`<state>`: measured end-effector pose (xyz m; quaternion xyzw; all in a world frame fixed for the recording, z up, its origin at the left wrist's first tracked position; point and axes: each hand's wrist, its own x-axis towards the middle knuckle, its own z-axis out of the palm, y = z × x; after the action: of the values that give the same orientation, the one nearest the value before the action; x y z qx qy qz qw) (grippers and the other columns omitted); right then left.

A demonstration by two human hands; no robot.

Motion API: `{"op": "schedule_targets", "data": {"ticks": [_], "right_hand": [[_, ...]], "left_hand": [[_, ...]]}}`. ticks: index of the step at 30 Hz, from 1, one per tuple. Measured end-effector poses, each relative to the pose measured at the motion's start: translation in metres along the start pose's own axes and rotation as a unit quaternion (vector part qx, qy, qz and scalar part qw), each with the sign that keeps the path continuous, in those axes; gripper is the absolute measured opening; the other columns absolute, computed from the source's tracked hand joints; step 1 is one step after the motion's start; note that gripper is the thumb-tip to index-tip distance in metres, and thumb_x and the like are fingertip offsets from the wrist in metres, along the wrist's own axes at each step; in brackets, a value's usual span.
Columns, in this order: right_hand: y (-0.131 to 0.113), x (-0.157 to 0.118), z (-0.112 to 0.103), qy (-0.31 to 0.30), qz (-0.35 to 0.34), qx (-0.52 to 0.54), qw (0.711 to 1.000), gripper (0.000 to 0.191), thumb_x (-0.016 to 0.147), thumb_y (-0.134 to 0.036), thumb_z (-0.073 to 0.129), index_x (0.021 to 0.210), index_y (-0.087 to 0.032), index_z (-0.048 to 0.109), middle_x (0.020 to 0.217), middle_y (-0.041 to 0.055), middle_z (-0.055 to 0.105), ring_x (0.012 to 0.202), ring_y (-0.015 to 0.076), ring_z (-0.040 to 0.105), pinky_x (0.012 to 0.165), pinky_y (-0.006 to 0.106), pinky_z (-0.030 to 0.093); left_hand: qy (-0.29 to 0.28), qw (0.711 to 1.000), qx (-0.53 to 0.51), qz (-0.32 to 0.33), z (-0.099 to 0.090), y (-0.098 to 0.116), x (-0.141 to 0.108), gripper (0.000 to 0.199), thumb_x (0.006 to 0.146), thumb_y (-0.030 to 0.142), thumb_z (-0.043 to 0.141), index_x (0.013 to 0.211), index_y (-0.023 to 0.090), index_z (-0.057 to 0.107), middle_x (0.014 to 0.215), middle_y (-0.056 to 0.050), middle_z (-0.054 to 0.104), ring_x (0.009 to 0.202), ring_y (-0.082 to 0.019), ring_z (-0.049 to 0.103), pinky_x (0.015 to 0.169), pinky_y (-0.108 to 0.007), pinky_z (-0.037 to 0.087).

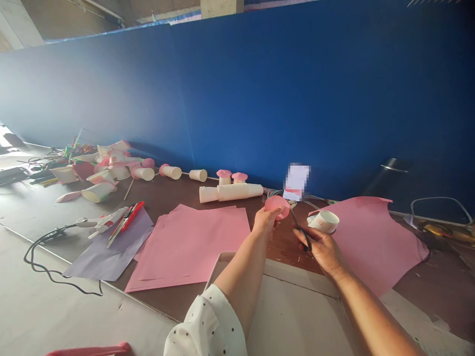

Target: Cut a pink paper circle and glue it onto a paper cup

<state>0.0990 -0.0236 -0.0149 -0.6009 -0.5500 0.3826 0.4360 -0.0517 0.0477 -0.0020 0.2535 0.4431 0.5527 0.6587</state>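
Observation:
A round pink paper disc (279, 203) is pinched between the thumb and fingers of my left hand (265, 220). My right hand (323, 252) grips a pair of scissors (305, 238) by dark handles, the blades pointing up and left toward the disc's right edge. Whether the blades touch the paper, I cannot tell. Just beyond my right hand a white paper cup (324, 222) with red print lies tipped. To its right spreads a large pink sheet (365, 240) with a curved cut edge.
Left of my arms lie stacked pink sheets (193, 242), a purple sheet (107, 254), a red utility knife (126, 221) and a glue gun (102, 221). Behind are nested paper cups (233, 192) and two pink-topped cups (224, 177). A blue partition (260, 99) stands along the back.

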Motion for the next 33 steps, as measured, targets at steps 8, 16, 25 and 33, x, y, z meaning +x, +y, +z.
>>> {"op": "schedule_targets", "data": {"ticks": [8,16,25,33], "right_hand": [[-0.0028,-0.0006,0.0014,0.001,0.004,0.004,1.0,0.058,0.068,-0.057,0.072,0.114,-0.022,0.071,0.064,-0.0011,0.064,0.059,0.0157,0.058,0.049,0.025,0.034],[-0.0003,0.0003,0.0007,0.003,0.003,-0.002,1.0,0.053,0.07,-0.054,0.071,0.113,-0.024,0.071,0.059,-0.0025,0.062,0.058,0.0155,0.057,0.05,0.025,0.034],[-0.0004,0.0013,0.0002,-0.012,-0.002,0.01,1.0,0.05,0.07,-0.049,0.073,0.113,-0.023,0.071,0.064,-0.0025,0.062,0.06,0.0145,0.056,0.052,0.024,0.034],[-0.0035,0.0,0.0001,-0.01,-0.002,0.004,1.0,0.051,0.069,-0.052,0.072,0.111,-0.023,0.072,0.063,-0.0014,0.062,0.059,0.016,0.057,0.053,0.026,0.037]], "left_hand": [[-0.001,1.0,-0.005,-0.007,0.0001,0.0008,-0.0001,0.037,0.059,0.026,0.083,0.09,0.011,0.07,0.074,-0.007,0.061,0.055,-0.01,0.048,0.047,-0.021,0.036],[0.024,1.0,-0.002,-0.004,0.002,0.005,-0.0037,0.032,0.06,0.023,0.081,0.088,0.012,0.069,0.082,-0.009,0.063,0.065,-0.013,0.054,0.048,-0.02,0.037],[0.017,1.0,-0.01,-0.008,0.0023,0.0065,-0.0051,0.032,0.059,0.023,0.083,0.085,0.011,0.069,0.083,-0.009,0.063,0.066,-0.013,0.053,0.049,-0.02,0.038],[0.015,1.0,-0.01,-0.002,0.0016,0.0045,-0.003,0.032,0.058,0.025,0.083,0.085,0.013,0.069,0.08,-0.007,0.062,0.064,-0.013,0.052,0.049,-0.021,0.036]]}}
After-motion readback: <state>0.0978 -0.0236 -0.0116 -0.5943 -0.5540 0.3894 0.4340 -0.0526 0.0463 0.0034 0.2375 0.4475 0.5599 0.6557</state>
